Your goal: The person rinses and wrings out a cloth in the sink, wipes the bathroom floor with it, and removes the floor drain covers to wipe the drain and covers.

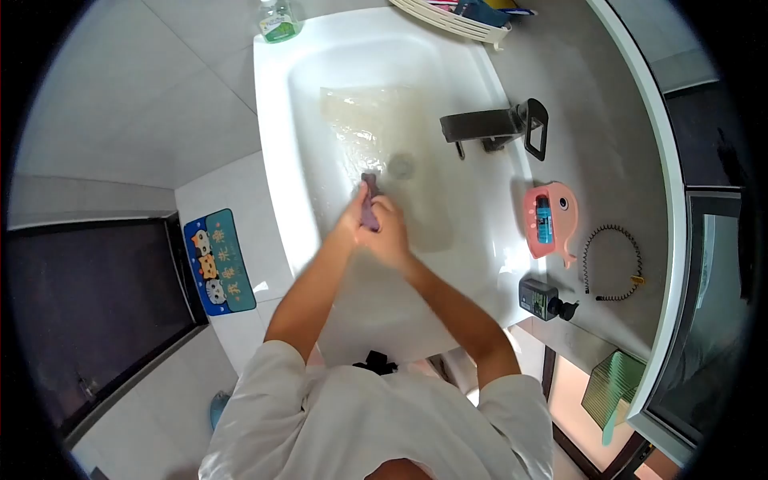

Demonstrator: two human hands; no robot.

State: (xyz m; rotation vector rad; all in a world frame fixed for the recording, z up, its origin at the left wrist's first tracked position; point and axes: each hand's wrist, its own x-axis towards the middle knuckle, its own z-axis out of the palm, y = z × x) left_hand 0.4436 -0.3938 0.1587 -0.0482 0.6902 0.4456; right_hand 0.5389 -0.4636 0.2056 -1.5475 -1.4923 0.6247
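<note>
Over the white sink [276, 160], a bunched mauve piece of cloth [369, 210] is squeezed between both hands. My left hand [352, 214] wraps it from the left, thumb along its top. My right hand [388, 234] closes on it from the right, with its fingers curled. One end of the cloth sticks out beyond the hands. Shallow cloudy water [376, 120] lies in the basin beneath, rippled just past the hands. The round drain [400, 166] shows through the water.
A black faucet [484, 126] reaches over the basin from the right. Along that side are a pink whale-shaped holder [564, 210], a dark pump bottle [540, 299] and a beaded hairband [588, 252]. A green soap bottle [278, 24] and cream basket [456, 24] stand at the far end.
</note>
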